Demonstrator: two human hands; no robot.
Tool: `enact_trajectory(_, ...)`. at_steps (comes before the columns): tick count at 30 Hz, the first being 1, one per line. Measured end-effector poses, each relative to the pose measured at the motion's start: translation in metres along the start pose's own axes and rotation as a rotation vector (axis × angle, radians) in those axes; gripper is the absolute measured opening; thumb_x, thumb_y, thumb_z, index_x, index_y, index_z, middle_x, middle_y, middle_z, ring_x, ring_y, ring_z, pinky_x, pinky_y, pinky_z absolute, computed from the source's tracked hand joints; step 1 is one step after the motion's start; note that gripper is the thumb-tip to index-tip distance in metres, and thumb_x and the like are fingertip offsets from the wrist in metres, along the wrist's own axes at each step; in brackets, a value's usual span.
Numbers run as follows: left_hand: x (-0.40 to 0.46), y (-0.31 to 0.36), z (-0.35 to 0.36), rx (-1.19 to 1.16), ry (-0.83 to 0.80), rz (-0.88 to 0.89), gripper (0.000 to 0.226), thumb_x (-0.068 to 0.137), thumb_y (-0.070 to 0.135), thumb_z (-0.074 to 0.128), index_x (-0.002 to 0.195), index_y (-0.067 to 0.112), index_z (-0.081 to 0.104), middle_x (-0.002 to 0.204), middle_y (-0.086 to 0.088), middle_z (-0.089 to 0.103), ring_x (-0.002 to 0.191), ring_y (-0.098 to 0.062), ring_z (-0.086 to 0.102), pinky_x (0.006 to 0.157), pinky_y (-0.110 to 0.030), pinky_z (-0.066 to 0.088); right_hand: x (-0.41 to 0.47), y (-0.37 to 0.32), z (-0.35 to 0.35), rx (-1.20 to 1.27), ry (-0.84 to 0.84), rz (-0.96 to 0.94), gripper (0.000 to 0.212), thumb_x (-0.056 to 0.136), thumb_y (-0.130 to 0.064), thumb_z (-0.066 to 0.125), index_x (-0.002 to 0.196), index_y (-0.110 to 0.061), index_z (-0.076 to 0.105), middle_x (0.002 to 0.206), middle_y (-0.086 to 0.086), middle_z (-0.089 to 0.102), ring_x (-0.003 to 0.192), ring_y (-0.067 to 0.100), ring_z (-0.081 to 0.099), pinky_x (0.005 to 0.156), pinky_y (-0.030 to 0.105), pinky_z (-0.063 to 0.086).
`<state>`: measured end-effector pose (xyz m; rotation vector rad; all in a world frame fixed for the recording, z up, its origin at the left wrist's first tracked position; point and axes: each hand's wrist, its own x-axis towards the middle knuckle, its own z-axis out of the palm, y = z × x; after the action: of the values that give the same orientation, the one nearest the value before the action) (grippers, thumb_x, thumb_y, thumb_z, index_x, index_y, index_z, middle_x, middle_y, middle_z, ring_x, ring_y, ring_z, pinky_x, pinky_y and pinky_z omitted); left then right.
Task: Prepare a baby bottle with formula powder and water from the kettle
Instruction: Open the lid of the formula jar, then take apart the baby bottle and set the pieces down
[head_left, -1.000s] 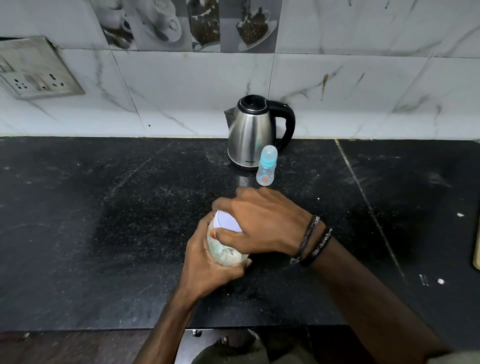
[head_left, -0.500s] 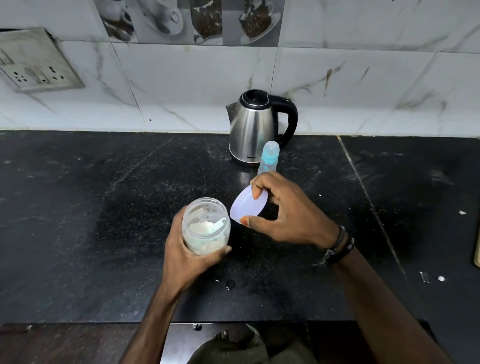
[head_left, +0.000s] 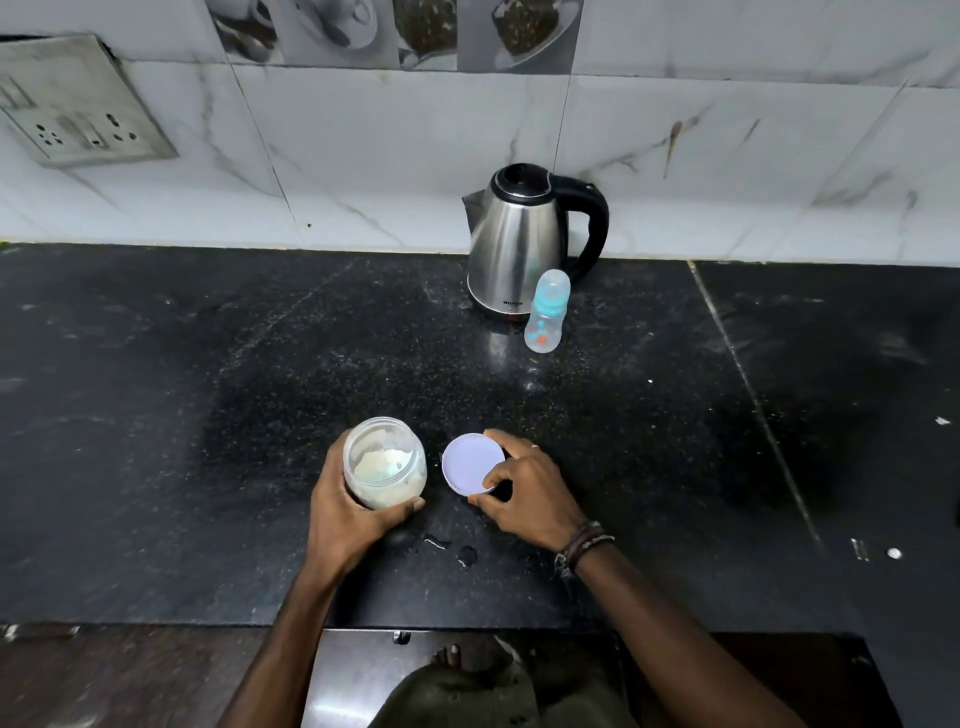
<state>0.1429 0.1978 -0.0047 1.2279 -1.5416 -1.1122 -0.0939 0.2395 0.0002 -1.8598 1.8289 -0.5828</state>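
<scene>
Jar (head_left: 385, 462) open, clear plastic, pale formula powder (head_left: 382, 460) heaped low inside — left hand (head_left: 353, 512) wrapped tight around it near the front of the black bench (head_left: 156, 415). Lid (head_left: 472, 464) lavender, round, flat on the bench just right of the jar, right hand (head_left: 524, 491) pinching its rim with fingertips. Baby bottle (head_left: 545, 312) upright, capped, clear with a teal collar, looks empty, touching or just in front of the steel kettle (head_left: 517, 249) — kettle lid shut, black handle to the right, against the tiled wall (head_left: 363, 156). Wide bare bench left and right; front edge close behind the wrists.
</scene>
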Motion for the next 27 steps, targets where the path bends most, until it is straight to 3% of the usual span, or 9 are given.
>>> enact_trajectory(9, 0.003, -0.019, -0.001, 0.0, -0.016, -0.041, 0.106, 0.042, 0.033, 0.101, 0.136, 0.024, 0.052, 0.132, 0.004, 0.065, 0.124, -0.016, 0.061, 0.107, -0.036, 0.047, 0.003, -0.002, 0.023, -0.041, -0.05, 0.009, 0.026, 0.078, -0.029, 0.081, 0.092, -0.006, 0.078, 0.151, 0.009, 0.047, 0.132, 0.028, 0.051, 0.109, 0.029, 0.039)
enact_trajectory(18, -0.001, -0.02, 0.001, -0.001, -0.05, -0.061, 0.118, 0.041, 0.038, 0.101, 0.143, 0.026, 0.044, 0.137, 0.008, 0.061, 0.129, -0.01, 0.057, 0.11, -0.032, 0.044, 0.003, 0.002, 0.023, -0.012, -0.033, 0.007, 0.03, 0.077, -0.027, 0.083, 0.096, -0.01, 0.069, 0.155, 0.012, 0.041, 0.138, 0.029, 0.045, 0.11, 0.029, 0.034)
enact_trajectory(23, -0.006, -0.017, 0.001, 0.04, 0.008, -0.043, 0.14, 0.041, 0.049, 0.099, 0.156, 0.027, 0.021, 0.154, 0.001, 0.044, 0.142, -0.012, 0.044, 0.119, -0.04, 0.036, 0.0, 0.003, 0.017, 0.012, 0.028, -0.013, 0.044, 0.072, -0.044, 0.084, 0.099, -0.013, 0.068, 0.155, 0.011, 0.042, 0.138, 0.026, 0.046, 0.11, 0.029, 0.034)
enact_trajectory(27, -0.014, 0.003, 0.007, 0.081, 0.16, 0.083, 0.124, 0.061, 0.057, 0.087, 0.157, 0.015, 0.021, 0.159, -0.009, 0.036, 0.148, -0.019, 0.036, 0.121, -0.045, 0.033, -0.004, 0.005, 0.016, 0.1, 0.165, -0.022, 0.047, 0.079, -0.06, 0.063, 0.097, -0.017, 0.067, 0.146, 0.009, 0.053, 0.132, 0.022, 0.053, 0.109, 0.032, 0.038)
